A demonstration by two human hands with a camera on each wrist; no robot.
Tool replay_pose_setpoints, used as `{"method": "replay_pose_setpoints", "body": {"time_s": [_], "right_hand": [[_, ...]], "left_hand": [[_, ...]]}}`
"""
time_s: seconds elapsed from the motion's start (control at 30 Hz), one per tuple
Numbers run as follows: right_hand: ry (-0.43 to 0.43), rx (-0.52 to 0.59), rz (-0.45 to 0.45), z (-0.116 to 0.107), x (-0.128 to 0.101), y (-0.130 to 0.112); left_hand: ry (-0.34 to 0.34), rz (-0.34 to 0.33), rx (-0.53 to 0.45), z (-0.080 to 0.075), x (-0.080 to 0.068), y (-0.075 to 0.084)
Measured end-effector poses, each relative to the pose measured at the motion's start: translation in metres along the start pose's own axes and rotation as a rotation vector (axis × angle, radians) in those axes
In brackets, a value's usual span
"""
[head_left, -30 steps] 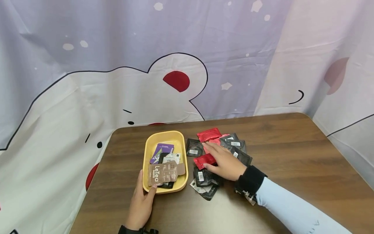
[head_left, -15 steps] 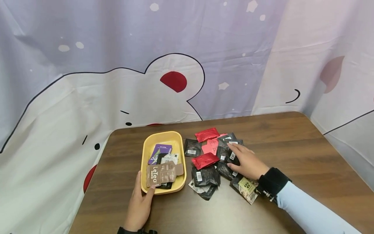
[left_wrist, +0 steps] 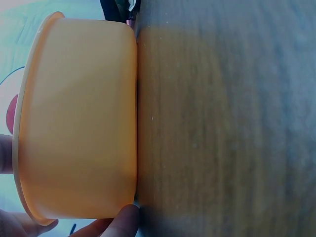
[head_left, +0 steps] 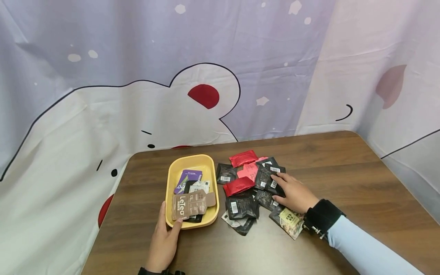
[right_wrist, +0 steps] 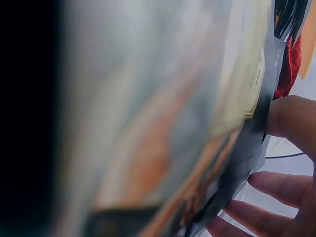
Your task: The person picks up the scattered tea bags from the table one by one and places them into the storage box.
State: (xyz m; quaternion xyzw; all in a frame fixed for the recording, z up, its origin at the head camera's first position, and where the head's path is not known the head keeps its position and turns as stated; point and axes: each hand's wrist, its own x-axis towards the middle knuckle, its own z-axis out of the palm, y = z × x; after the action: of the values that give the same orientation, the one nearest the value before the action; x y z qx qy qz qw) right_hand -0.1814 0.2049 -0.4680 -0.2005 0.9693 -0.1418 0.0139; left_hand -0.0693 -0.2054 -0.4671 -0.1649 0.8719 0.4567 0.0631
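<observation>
In the head view my left hand (head_left: 163, 241) holds the near left corner of a yellow plastic basket (head_left: 168, 191), thumb at its rim. Its fingers lie along the outer wall (left_wrist: 81, 118) in the left wrist view. Inside lie a flattened brown "LeTea" box (head_left: 192, 203), a purple packet (head_left: 187, 181) and other packets. My right hand (head_left: 296, 194) rests on black sachets (head_left: 268, 179) at the pile's right side, fingers spread. Beneath its wrist lies a black sachet with a yellow label (head_left: 289, 219), which fills much of the right wrist view, blurred.
Red sachets (head_left: 243, 157) and pink ones (head_left: 250, 172) lie among the black ones. Another black sachet (head_left: 225, 173) sits close to the basket's right side. Everything stands on a brown wooden table (head_left: 337, 168), with a printed curtain (head_left: 275, 68) hanging behind it.
My right hand has moved right, off the red and pink sachets onto the black ones. The near red sachet has shifted slightly, and the yellow-labelled sachet now shows. My left hand stays at the basket.
</observation>
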Motion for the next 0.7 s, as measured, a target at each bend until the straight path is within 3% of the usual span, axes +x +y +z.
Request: {"method": "replay_pose_setpoints", "body": {"time_s": [0.4, 0.7], "right_hand": [[-0.035, 0.102, 0.012, -0.0080, -0.0013, -0.0012], [0.132, 0.145, 0.024, -0.0097, 0.0072, 0.0019]], "left_hand": [[0.002, -0.002, -0.006, -0.0001, -0.0003, 0.0012], [0.010, 0.008, -0.018, 0.0005, -0.0015, 0.0006]]}}
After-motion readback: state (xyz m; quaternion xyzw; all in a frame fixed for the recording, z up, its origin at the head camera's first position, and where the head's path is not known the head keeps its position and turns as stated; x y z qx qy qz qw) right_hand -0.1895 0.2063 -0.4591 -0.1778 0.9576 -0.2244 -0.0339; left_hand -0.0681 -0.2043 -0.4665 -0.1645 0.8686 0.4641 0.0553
